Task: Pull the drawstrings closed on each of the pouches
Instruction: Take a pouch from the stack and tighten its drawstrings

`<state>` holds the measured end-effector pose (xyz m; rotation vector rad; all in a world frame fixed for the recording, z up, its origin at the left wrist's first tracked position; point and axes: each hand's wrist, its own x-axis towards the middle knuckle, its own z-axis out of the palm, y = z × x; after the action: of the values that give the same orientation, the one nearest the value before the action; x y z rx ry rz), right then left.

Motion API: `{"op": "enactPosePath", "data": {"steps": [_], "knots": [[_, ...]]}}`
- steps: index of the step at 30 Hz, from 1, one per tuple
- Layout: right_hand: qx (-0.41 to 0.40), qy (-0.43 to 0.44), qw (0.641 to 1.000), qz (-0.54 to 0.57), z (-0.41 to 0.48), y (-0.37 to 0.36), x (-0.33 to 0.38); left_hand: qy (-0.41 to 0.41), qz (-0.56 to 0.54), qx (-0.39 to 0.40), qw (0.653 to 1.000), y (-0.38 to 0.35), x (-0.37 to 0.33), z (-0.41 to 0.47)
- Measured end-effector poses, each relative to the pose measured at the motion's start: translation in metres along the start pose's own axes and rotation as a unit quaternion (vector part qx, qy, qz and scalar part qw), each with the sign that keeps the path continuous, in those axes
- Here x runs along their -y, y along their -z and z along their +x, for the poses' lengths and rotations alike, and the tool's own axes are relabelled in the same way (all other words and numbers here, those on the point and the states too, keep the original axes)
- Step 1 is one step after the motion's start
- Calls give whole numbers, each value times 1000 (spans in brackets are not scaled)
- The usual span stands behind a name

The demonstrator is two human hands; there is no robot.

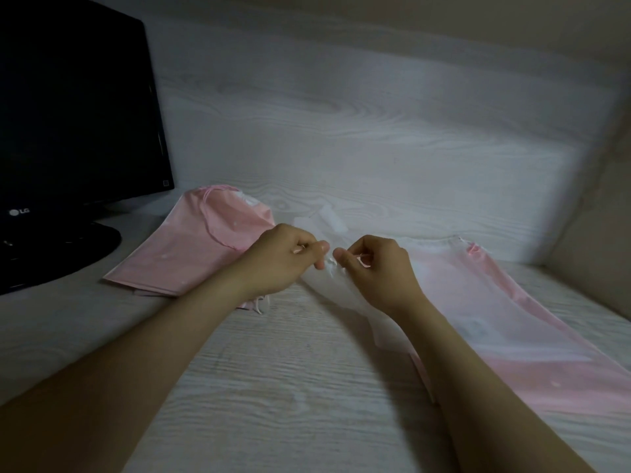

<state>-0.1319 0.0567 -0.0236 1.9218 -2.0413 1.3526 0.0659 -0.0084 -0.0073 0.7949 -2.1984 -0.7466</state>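
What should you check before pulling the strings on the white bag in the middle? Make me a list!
1. Left hand pinches the top of the white pouch: ok.
2. Right hand pinches it too: ok.
3. Drawstrings really between the fingers: cannot tell, too small.
4. Pouch mouth already closed: cannot tell, the hands cover it.
5. Monitor clear of the pull: ok, it stands far left.
6. Left pink pouch out of the way: not ok, the left wrist overlaps it.
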Motion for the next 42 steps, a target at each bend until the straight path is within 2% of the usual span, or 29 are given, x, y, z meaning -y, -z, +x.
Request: {"op": "enactPosePath", "data": {"steps": [3, 9, 16, 21, 24, 28, 30, 33, 38, 42], "knots": [[5, -17, 1000, 0, 0, -1, -1, 3, -61, -49, 997, -4, -5, 0], [35, -40, 999, 5, 0, -2, -3, -20, -98, -129, 987, -11, -7, 3], [100, -16, 993, 57, -6, -3, 5, -47, -179, -71, 980, -18, -17, 0], [133, -18, 987, 87, -8, -1, 6, 24, -288, -58, 956, -17, -13, 5], [138, -9, 988, 74, -7, 0, 9, 42, -252, -60, 965, -20, -7, 6], [86, -23, 994, 70, -5, 3, 10, 57, -204, -38, 977, -26, -1, 9], [57, -24, 991, 118, -5, 4, 12, 53, -189, -14, 980, -27, 4, 10], [54, -17, 982, 183, -5, 5, 15, 31, -165, 14, 986, -27, 5, 8], [42, -23, 980, 193, -6, 3, 18, 18, -140, 23, 990, -23, 4, 2], [16, -48, 979, 198, -4, 4, 17, 41, -142, 4, 989, -20, -1, 2]]}}
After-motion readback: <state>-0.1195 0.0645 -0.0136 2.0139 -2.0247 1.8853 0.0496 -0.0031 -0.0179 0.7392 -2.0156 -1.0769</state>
